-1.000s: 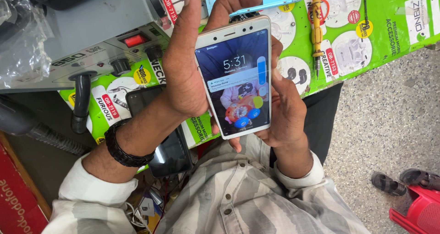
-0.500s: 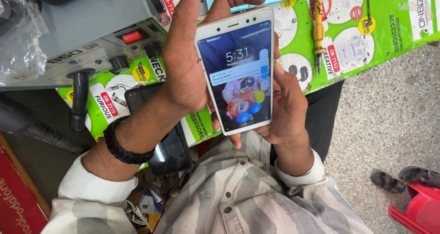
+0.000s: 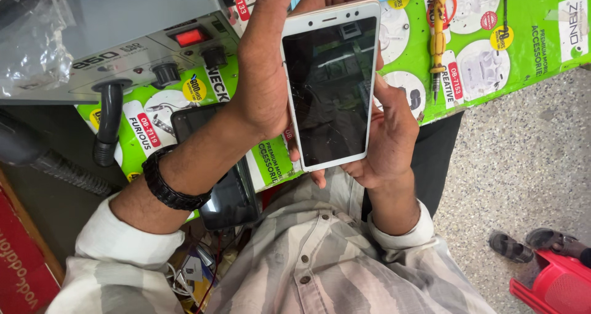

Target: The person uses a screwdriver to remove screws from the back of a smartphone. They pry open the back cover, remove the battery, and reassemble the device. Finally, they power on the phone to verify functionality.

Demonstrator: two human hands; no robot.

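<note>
Head view, looking down: one white smartphone (image 3: pixel 329 86), screen dark and showing fine cracks, held upright between both hands above the tabletop's (image 3: pixel 523 49) edge. Left hand (image 3: pixel 261 74) wraps the phone's left side, fingers reaching past its top corner; a black bracelet (image 3: pixel 166 181) sits on that wrist. Right hand (image 3: pixel 385 135) cups the phone's right side and lower back, thumb lying along the right rim, fingertips showing under the bottom edge. Both hands are closed on the phone. Behind, a green printed mat (image 3: pixel 529 37) covers the tabletop; a yellow-handled screwdriver (image 3: pixel 437 40) lies on it, just right of the phone. At upper left stands a grey station (image 3: pixel 129 37) with a red switch (image 3: pixel 189 37), black knobs and a black hose (image 3: pixel 108 126). A second dark phone (image 3: pixel 228 197) lies under the left forearm. Lower right, a red plastic stool (image 3: pixel 554 283) stands on the speckled floor (image 3: pixel 523 166).
</note>
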